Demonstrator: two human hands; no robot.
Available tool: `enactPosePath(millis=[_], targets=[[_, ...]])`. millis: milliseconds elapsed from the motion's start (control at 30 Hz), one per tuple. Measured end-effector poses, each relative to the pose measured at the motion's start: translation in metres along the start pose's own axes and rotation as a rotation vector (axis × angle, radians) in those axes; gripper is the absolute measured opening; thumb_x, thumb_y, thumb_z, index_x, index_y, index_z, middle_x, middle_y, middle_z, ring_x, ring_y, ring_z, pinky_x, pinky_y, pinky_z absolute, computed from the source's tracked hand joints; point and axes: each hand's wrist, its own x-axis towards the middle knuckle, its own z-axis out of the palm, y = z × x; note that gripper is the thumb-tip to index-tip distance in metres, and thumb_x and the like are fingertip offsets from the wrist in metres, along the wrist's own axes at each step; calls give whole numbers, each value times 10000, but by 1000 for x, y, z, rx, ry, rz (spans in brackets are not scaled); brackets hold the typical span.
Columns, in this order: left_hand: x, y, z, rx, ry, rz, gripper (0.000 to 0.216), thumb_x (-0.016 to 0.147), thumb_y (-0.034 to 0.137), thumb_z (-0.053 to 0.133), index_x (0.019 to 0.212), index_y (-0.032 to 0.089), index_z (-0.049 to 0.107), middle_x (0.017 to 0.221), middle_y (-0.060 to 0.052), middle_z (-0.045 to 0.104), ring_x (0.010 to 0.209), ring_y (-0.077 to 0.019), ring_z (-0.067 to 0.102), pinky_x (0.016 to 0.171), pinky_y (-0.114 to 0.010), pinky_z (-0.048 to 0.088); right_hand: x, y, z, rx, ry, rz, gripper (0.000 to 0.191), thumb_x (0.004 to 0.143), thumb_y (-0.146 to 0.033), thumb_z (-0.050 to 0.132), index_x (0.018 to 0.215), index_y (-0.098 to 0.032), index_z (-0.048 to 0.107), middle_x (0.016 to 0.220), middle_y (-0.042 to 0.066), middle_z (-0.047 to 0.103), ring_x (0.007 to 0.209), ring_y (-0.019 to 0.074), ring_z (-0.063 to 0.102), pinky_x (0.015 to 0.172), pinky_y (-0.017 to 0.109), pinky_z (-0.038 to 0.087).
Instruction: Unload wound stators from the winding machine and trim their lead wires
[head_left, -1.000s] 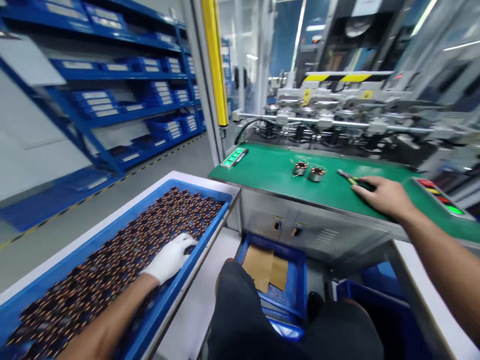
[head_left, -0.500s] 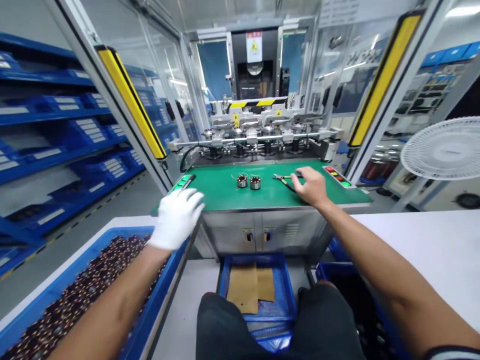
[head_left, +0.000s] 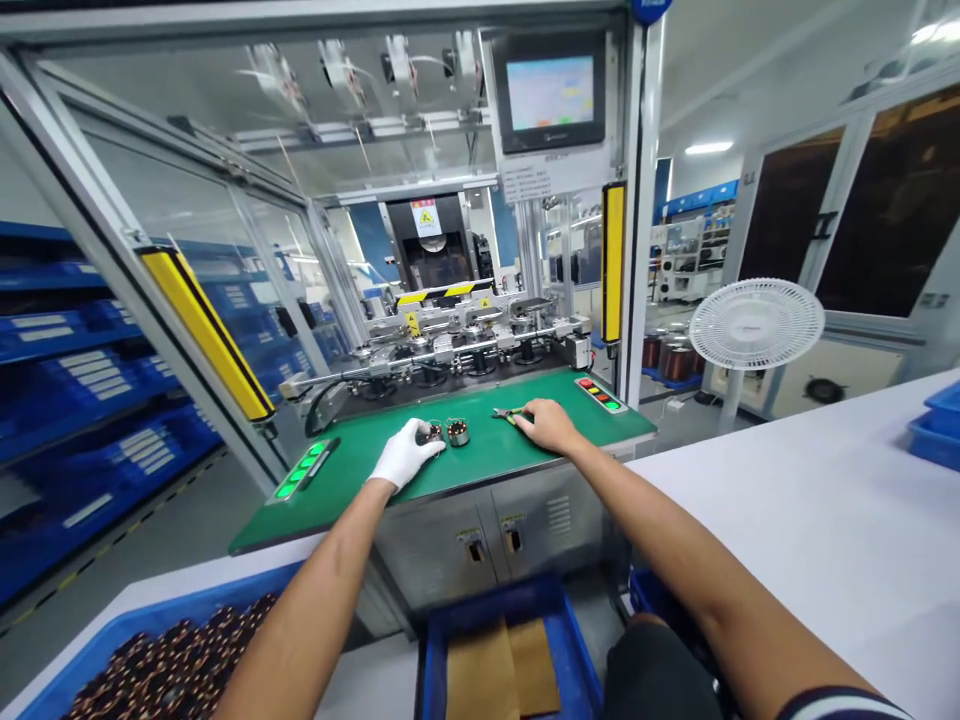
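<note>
My left hand [head_left: 406, 454], in a white glove, has its thumb and fingers closed around a small copper-wound motor stator [head_left: 433, 433] on the green work surface [head_left: 367, 438]. A second stator [head_left: 457, 433], with a silvery side and thin loose wires at its top, stands just to the right. My bare right hand [head_left: 549, 426] rests on the surface, closed over the handles of a pair of wire cutters [head_left: 507, 413]. The cutters lie with their jaws pointing left toward the stators. My palm and fingers hide most of the handles.
Behind the surface stands a machine with a row of metal fixtures [head_left: 450, 350]. Lit green buttons [head_left: 302, 470] sit at left, a coloured button panel [head_left: 601, 396] at right. Yellow light bars [head_left: 613, 262] flank the opening. A blue bin [head_left: 131, 625] of stators stands lower left; a white fan [head_left: 756, 325] at right.
My left hand has moved from the left edge onto the left stator and closed on it. My right hand has closed over the cutters' handles. The view has turned right and up.
</note>
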Motion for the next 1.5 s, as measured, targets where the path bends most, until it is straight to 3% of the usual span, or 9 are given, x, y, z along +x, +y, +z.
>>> enactPosePath(millis=[100,200,333,467,733,967,1100,1400,1500], targets=[[-22,8,-3,-60,112,-42,221,851,351,696,869,157,590,897,-49,704,806,-172,680,762,-343,572,-1,0,-7,95,48,-5,272,940,-320,629,986,-77,740,1060,181,734,1032,244,672,940,336,477],[-64,25,-17,-113,260,-2,152,854,306,653,912,187,579,1117,-110,686,1024,-212,680,854,-349,578,-19,-13,-14,228,151,-15,264,953,-251,585,1101,-70,708,1182,207,696,1134,259,639,1004,347,462],[-139,60,-40,-126,404,164,138,882,310,675,990,234,638,1279,-77,651,1203,-209,637,1004,-340,541,-86,-62,-11,477,139,-105,243,939,-329,626,1059,-131,698,1064,118,727,959,181,680,878,291,541],[-187,82,-49,-4,516,450,401,848,133,723,1219,252,627,1404,-100,616,1181,-200,671,963,-274,555,-161,-118,-4,1149,-31,-254,358,769,-438,825,970,-169,702,907,50,697,717,127,645,660,253,551],[-204,93,-27,-44,476,424,441,891,127,645,1298,293,611,1442,-95,598,1206,-225,664,952,-302,580,-181,-139,-6,1396,-183,146,343,641,-401,909,712,-160,675,707,-13,592,629,81,505,570,216,422],[-206,108,-24,-473,447,171,346,783,116,786,1076,241,651,1332,-61,675,1209,-213,667,1006,-347,584,-195,-117,-26,1700,-830,288,407,648,-417,897,736,-139,613,541,-42,614,382,29,432,381,159,321],[-205,116,-24,-698,373,61,267,789,140,778,997,227,635,1266,-58,713,1201,-202,674,998,-355,597,-202,-111,-40,1683,-967,301,402,649,-408,899,738,-126,628,528,-36,604,386,22,437,367,141,284],[-214,115,-23,-1037,222,-131,323,727,259,844,978,198,650,1283,-146,701,1183,-261,688,929,-330,625,-225,-108,-16,1347,-690,153,383,740,-483,836,750,-150,646,581,-28,596,525,75,527,522,204,417],[-219,121,-19,-910,319,-86,257,744,136,805,914,212,629,1219,-83,722,1153,-209,698,929,-294,617,-226,-105,-8,1084,-364,-113,308,841,-456,758,787,-165,672,728,38,677,652,137,607,628,278,502]])
